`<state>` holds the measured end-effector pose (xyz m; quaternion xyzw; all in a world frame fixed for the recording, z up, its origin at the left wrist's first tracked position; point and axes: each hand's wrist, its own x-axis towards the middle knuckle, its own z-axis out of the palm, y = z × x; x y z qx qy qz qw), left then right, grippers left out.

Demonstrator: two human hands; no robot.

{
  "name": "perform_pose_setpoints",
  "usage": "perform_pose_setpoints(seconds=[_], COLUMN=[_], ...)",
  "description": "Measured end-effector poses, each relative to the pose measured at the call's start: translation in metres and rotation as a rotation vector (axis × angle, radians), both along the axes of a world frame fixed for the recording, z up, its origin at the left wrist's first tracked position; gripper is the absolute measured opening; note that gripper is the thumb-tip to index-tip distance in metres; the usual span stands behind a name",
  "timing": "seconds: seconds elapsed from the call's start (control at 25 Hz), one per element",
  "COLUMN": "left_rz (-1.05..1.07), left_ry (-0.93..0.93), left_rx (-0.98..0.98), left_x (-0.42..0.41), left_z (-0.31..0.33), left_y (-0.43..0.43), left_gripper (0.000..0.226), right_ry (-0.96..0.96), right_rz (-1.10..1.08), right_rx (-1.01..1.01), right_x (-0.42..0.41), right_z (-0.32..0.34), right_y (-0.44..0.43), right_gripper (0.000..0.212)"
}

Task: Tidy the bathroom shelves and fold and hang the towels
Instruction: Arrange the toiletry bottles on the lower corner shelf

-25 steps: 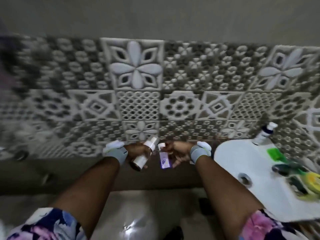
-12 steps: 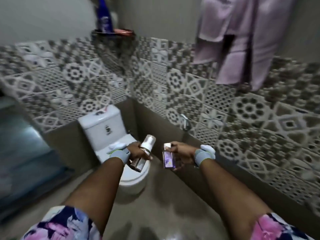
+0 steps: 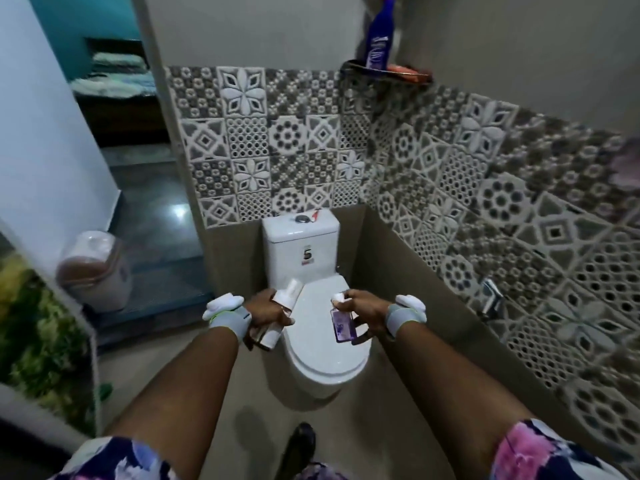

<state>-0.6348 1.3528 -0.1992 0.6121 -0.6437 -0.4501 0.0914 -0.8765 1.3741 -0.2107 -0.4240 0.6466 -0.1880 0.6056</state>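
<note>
You stood facing the toilet (image 3: 329, 348), a bottle in each hand. Your left hand (image 3: 261, 308) was curled round the middle of a white bottle (image 3: 290, 295), cap tilted up toward one o'clock. Your right hand (image 3: 367, 306) pinched a small purple bottle (image 3: 341, 323) near its white cap, with the body hanging down toward six. Both bottles hovered above the closed toilet lid and touched nothing but your fingers.

The corner shelf (image 3: 353, 65) sat high at one o'clock from your hands, well apart from them. On it stood a tall blue bottle (image 3: 379, 43), with something flat and orange (image 3: 410, 72) just beside it at its four o'clock.

By my reading you were early in the job. You had two items gathered and in transit, and neither was shelved yet. That shelf looked like the likely place for them, with bare room on it hard to judge from below. No towel showed clearly. A pink-purple blur (image 3: 627, 164) at the three o'clock edge may have been one, but I could not tell. So the folding and hanging seemed entirely ahead of you.
</note>
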Motion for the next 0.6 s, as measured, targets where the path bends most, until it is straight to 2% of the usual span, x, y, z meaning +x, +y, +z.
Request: perform_pose_setpoints(seconds=[0.24, 0.44, 0.6], left_rz=[0.176, 0.190, 0.301], left_ry=[0.132, 0.197, 0.281], left_rx=[-0.096, -0.092, -0.067], left_x=[0.029, 0.044, 0.051], left_z=[0.001, 0.007, 0.010], left_y=[-0.136, -0.233, -0.292], left_gripper=[0.065, 0.043, 0.045], right_ry=[-0.039, -0.075, -0.070], right_rz=[-0.025, -0.047, -0.031], right_rx=[-0.016, 0.016, -0.027], right_x=[0.052, 0.077, 0.087], right_z=[-0.009, -0.001, 0.021], right_y=[-0.152, -0.253, -0.318], right_gripper=[0.017, 0.006, 0.014])
